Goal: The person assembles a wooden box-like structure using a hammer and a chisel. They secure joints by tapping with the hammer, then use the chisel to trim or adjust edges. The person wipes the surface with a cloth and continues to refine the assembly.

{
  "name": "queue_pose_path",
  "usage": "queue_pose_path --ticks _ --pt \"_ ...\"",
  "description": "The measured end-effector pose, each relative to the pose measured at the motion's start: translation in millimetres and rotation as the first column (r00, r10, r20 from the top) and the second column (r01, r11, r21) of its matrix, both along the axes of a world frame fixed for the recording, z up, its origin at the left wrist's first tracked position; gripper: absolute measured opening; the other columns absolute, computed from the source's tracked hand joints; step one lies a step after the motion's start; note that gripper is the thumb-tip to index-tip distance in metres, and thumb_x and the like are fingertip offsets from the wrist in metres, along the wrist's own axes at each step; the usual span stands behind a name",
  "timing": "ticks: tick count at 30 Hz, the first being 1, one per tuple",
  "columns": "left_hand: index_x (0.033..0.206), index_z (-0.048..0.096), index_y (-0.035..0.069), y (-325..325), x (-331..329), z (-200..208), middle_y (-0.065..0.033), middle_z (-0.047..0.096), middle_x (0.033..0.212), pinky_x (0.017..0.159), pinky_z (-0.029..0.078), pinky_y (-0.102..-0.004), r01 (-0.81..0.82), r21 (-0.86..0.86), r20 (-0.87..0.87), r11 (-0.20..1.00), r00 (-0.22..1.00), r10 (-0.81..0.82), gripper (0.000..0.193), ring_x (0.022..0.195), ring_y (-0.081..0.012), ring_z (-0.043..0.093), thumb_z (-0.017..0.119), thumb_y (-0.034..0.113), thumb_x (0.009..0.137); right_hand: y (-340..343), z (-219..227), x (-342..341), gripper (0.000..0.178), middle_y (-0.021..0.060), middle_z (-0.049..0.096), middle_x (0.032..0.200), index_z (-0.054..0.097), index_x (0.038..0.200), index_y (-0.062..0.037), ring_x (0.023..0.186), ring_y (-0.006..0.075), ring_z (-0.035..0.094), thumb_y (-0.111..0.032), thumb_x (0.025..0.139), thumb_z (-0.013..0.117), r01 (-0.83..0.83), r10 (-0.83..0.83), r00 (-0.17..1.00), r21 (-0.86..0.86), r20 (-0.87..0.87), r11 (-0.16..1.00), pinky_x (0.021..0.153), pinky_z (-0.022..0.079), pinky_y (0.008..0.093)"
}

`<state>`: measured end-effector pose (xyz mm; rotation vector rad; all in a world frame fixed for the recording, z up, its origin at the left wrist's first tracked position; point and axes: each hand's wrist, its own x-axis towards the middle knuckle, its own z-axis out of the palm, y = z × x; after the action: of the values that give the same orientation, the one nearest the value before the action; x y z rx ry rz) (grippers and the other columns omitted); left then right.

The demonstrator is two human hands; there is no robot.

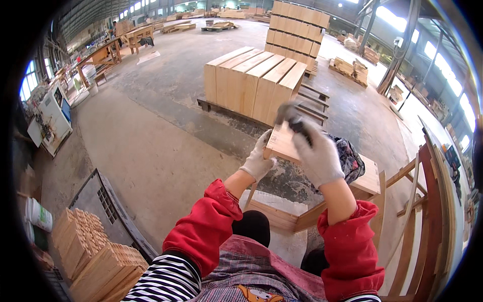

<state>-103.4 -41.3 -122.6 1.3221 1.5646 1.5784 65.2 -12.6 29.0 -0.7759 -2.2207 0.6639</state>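
My left hand (259, 160), in a whitish work glove, grips the near-left end of a pale wooden board (285, 144), its fingers wrapped over the edge. Above that same end, my gloved right hand (318, 157) is closed round a dark hand tool (299, 127). Motion smears the tool's grey head, so its kind cannot be made out. A dark patterned cloth (351, 160) lies over the board beyond my right wrist. Below the board, a lower wooden rail (271, 214) shows between my arms.
Ahead stands a row of wooden panels (241, 83) on a pallet (312, 103), with a taller stack (297, 30) behind. Bundled wood pieces (108, 267) and a white bucket (39, 215) sit at lower left. Wooden framing (427, 211) rises on the right.
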Motion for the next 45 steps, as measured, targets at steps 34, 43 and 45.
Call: queue_pose_path --ticks 34,43,45 --pt "0.155 0.023 0.017 2 -4 -8 -0.0140 0.056 0.136 0.101 0.046 -0.0345 -0.018 0.077 -0.052 0.997 0.998 0.022 0.090 0.121 -0.0234 0.057 0.064 -0.003 0.077 -6 11 15 0.034 0.0255 0.067 0.093 0.063 0.119 -0.0087 0.089 0.0420 0.066 -0.027 0.090 0.059 -0.032 0.032 0.999 -0.005 0.007 0.999 0.076 0.052 0.0445" --pt "0.155 0.023 0.011 -2 3 5 -0.0120 0.051 0.137 0.100 0.045 -0.0285 0.033 0.081 0.090 0.996 0.995 -0.041 0.090 0.122 -0.0186 0.052 0.058 -0.010 0.075 -20 11 20 0.036 0.0263 0.065 0.084 0.063 0.117 -0.0071 0.082 0.0416 0.066 -0.028 0.087 0.059 -0.025 0.019 0.997 0.078 0.069 0.997 0.073 0.051 0.0439" --pt "0.155 0.023 0.010 -8 8 13 -0.0117 0.051 0.137 0.099 0.045 -0.0281 0.006 -0.002 0.073 1.000 0.997 -0.006 0.090 0.123 -0.0190 0.051 0.059 -0.010 0.075 -36 11 23 0.037 0.0260 0.065 0.083 0.063 0.118 -0.0048 0.082 0.0411 0.066 -0.025 0.087 0.061 -0.017 0.019 0.999 0.054 -0.030 0.998 0.073 0.051 0.0423"
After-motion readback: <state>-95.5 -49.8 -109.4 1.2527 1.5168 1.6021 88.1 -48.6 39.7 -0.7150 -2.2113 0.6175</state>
